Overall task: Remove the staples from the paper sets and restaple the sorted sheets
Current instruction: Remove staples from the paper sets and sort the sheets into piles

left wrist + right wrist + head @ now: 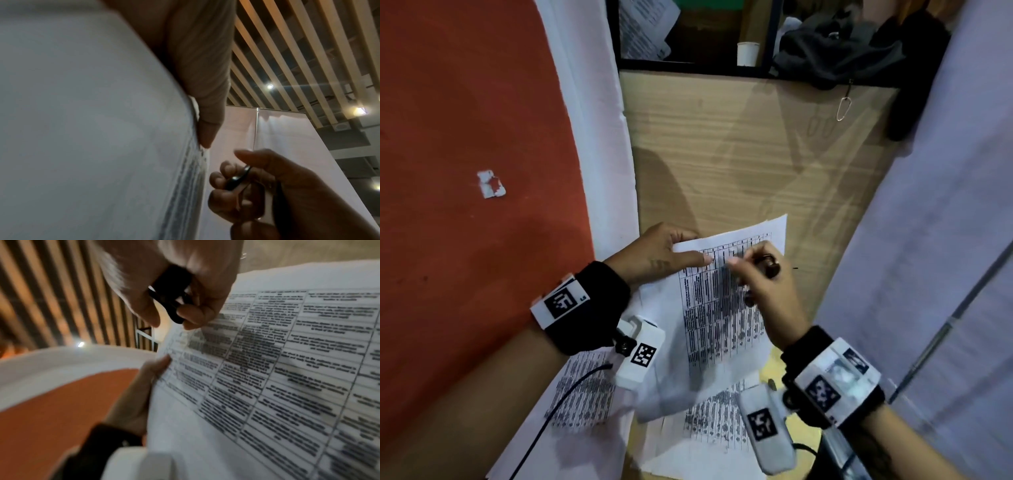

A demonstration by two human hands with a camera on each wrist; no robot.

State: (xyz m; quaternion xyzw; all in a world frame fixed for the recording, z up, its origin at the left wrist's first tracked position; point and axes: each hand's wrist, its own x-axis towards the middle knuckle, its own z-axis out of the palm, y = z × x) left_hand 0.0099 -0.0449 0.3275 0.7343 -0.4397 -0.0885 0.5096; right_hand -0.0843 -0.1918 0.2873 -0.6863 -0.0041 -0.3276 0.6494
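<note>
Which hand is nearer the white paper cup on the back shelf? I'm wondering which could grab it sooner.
Neither clearly. The left hand grips the held sheet's top left corner; the right hand, gripping a black tool, sits just right of it. The paper cup stands far beyond both.

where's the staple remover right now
In the head view it is in the right hand, a small black tool above the upper part of the printed sheet that the left hand holds.
</note>
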